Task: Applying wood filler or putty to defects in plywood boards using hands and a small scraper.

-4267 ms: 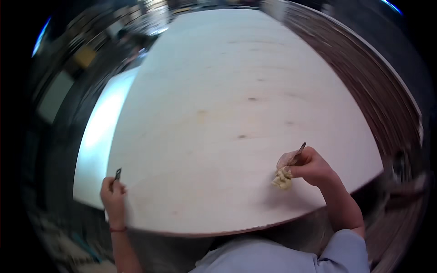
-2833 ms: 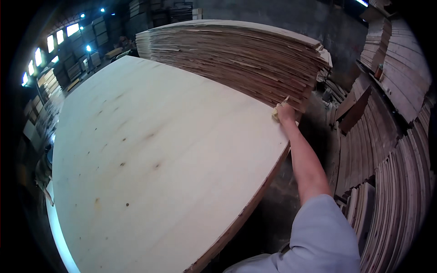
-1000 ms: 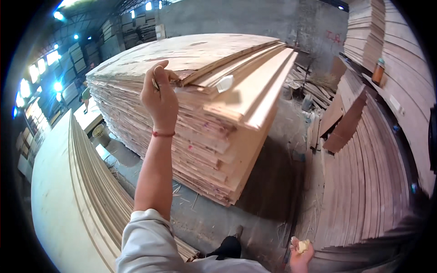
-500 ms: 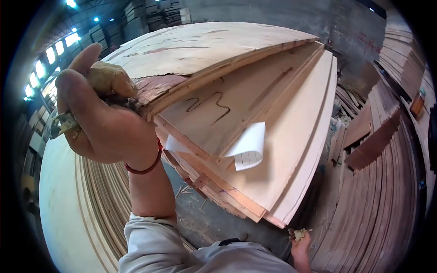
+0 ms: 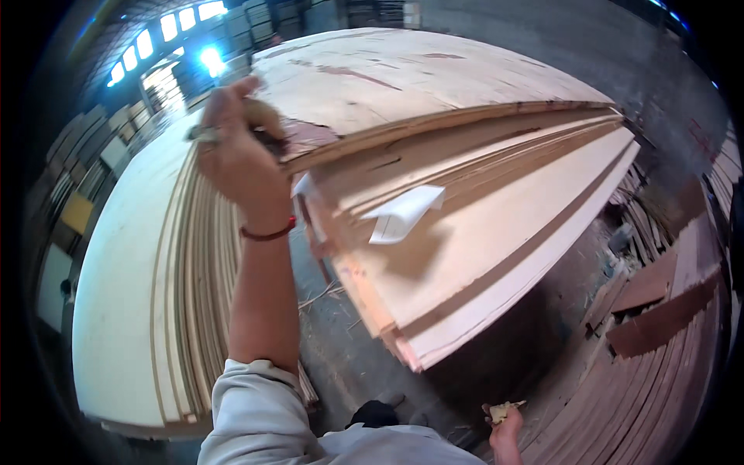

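My left hand [image 5: 242,155], with a red cord at the wrist and yellowish coverings on some digits, is closed on the near corner of a large plywood sheet [image 5: 434,77]. That sheet is pale with reddish-brown streaks, and its corner is raised above the boards below. Under it lies a stack of plywood boards [image 5: 496,225]. A curled white paper [image 5: 407,213] rests on the stack. Low down on the right, my right hand [image 5: 505,430] hangs beside my body, away from the boards. Its yellowish-covered fingers look loosely apart, holding nothing I can make out.
Another stack of pale boards [image 5: 120,310] stands at the left. To the right are long brown strips [image 5: 612,411] with a dark reddish board [image 5: 663,318] among them. Scraps [image 5: 635,217] lie near the grey floor [image 5: 341,356]. Bright windows and further stacks fill the background.
My left hand and the sheet's corner now appear farther from me and more to the right. The whole view has shifted, and more of the left stack shows. My right hand stays low.
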A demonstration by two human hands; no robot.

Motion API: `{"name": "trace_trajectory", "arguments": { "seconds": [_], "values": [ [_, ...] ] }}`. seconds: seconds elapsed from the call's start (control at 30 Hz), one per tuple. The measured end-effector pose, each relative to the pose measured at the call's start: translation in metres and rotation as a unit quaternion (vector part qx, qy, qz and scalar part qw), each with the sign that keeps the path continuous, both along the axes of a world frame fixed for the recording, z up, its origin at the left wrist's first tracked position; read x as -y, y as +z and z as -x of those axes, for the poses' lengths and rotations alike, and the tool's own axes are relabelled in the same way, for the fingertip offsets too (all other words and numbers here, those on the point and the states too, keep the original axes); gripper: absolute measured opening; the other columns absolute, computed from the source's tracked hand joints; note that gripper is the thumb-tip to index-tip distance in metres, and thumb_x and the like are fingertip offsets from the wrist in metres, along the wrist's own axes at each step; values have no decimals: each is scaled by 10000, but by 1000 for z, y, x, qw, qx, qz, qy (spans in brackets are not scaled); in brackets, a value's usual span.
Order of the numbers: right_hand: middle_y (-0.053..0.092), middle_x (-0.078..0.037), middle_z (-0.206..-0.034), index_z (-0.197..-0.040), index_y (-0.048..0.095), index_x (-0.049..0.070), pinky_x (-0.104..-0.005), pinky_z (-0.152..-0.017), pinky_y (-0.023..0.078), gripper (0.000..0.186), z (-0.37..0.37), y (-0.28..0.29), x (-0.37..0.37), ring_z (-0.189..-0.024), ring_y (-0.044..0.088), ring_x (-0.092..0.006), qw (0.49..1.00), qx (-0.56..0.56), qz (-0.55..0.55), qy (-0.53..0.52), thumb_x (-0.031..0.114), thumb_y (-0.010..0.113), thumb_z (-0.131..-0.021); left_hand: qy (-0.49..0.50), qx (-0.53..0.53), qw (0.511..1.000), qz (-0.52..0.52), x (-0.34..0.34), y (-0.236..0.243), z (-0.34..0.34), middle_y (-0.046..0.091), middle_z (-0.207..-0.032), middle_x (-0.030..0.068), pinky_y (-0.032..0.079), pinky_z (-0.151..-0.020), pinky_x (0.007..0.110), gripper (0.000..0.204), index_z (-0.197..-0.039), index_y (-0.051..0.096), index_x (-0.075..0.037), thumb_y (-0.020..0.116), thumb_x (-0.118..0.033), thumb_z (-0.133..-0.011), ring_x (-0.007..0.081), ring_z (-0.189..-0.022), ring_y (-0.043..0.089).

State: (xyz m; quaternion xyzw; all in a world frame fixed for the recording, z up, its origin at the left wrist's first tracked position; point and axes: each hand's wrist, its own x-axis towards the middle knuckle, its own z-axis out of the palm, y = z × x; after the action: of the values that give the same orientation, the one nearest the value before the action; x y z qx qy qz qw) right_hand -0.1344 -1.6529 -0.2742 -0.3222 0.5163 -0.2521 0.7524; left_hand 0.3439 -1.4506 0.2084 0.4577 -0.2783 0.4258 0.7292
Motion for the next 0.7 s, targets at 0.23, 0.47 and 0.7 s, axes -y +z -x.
{"name": "trace_trajectory", "arguments": {
  "seconds": [0.23, 0.47, 0.7],
  "values": [
    [671, -81, -840, -978, 546, 131, -382, -610, 520, 115, -71, 33, -63, -826, 722, -298, 963, 51, -15, 265, 243, 517, -985, -12, 36, 997, -62, -41, -10, 75, 683, -716, 92, 492, -669, 257, 355, -1093, 633, 46, 455, -261, -1099, 135, -658, 637],
    [633, -28, -900, -952, 601, 50, -285, -705, 519, 61, -97, 72, -162, -775, 617, -127, 908, 190, 51, 370, 37, 542, -947, -54, 64, 882, -463, -186, -135, 242, 590, -650, 117, 470, -538, 371, 231, -1067, 671, 24, 701, -152, -920, 252, -547, 604],
    [646, -45, -882, -955, 622, 15, -295, -731, 540, 101, -100, 127, -310, -784, 648, -144, 870, 163, 143, 443, -29, 541, -914, -43, -184, 846, -498, -372, -273, 331, 672, -784, 159, 531, -617, 419, 340, -1233, 649, -46, 682, -182, -924, 351, -675, 669]
  ]
}}
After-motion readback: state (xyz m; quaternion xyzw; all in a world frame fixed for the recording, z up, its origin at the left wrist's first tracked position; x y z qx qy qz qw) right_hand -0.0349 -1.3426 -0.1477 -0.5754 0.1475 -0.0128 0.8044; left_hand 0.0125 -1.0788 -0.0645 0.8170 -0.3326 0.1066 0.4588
